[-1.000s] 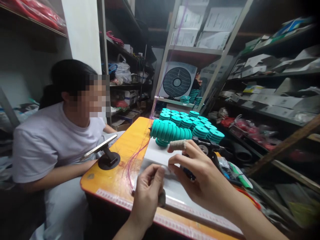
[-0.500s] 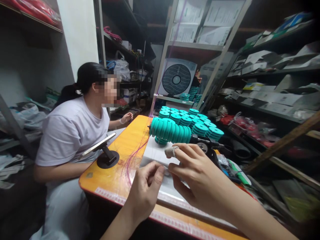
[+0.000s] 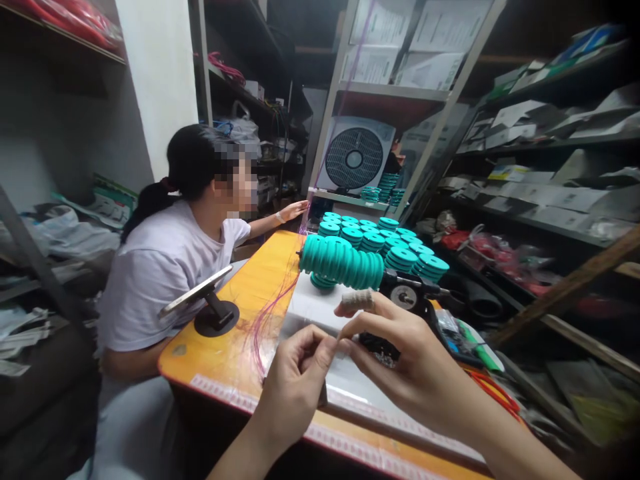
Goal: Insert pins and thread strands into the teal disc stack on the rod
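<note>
My left hand (image 3: pixel 295 377) is closed in a pinch above the near part of the table, thumb against the index finger; whatever it grips is too small to make out. Close against its fingertips, my right hand (image 3: pixel 407 340) also pinches with its thumb and a finger. Its index finger wears a beige wrap (image 3: pixel 357 301) and points outward. Part of a dark object (image 3: pixel 323 393) shows below my left hand. Beyond both hands lies a row of teal ribbed spools (image 3: pixel 345 261) on a spindle, joined to a black winding device (image 3: pixel 405 293).
Stacks of teal spools (image 3: pixel 400 257) stand behind. Thin purple wires (image 3: pixel 265 317) lie on the orange table (image 3: pixel 225 367), left of a white surface (image 3: pixel 300 307). A phone (image 3: pixel 197 291) on a stand is at the left edge. A co-worker (image 3: pixel 150 267) sits left; a fan (image 3: pixel 354 157) stands behind.
My right hand has come down and left, bringing its thumb and finger to my left fingertips. The co-worker has leaned forward and stretched an arm toward the wires by the shelf.
</note>
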A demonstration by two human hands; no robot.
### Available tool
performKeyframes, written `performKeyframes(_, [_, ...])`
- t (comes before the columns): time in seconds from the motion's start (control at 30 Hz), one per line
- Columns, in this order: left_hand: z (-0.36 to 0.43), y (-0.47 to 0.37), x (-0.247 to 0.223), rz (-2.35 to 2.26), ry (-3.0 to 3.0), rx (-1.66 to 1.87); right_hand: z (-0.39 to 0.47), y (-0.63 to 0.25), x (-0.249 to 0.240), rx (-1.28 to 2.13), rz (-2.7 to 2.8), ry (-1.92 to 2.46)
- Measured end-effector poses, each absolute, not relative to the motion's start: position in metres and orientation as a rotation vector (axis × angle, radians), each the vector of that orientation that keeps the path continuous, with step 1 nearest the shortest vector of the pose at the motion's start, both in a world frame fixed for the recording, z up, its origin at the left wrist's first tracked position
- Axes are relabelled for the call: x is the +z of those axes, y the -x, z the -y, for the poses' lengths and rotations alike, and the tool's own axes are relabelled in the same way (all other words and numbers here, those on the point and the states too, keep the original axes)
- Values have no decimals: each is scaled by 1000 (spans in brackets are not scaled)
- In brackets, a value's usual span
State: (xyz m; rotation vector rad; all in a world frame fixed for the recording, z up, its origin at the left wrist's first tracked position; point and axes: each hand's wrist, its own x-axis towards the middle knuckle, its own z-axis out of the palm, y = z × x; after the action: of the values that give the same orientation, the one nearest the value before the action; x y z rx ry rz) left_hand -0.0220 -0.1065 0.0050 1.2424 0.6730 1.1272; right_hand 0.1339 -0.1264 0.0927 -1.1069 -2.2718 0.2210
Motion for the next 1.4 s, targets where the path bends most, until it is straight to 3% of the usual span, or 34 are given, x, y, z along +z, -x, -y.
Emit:
performKeyframes(1.03, [94, 21, 8, -569, -939, 1069, 106, -146, 80, 318, 2115, 937])
performKeyframes(1.2, [77, 6, 6, -599, -893, 1245, 89, -143, 81, 134, 2115, 977])
performKeyframes(1.4, [41, -24, 9, -660, -761, 1444, 49, -144, 79, -541, 2238, 1149])
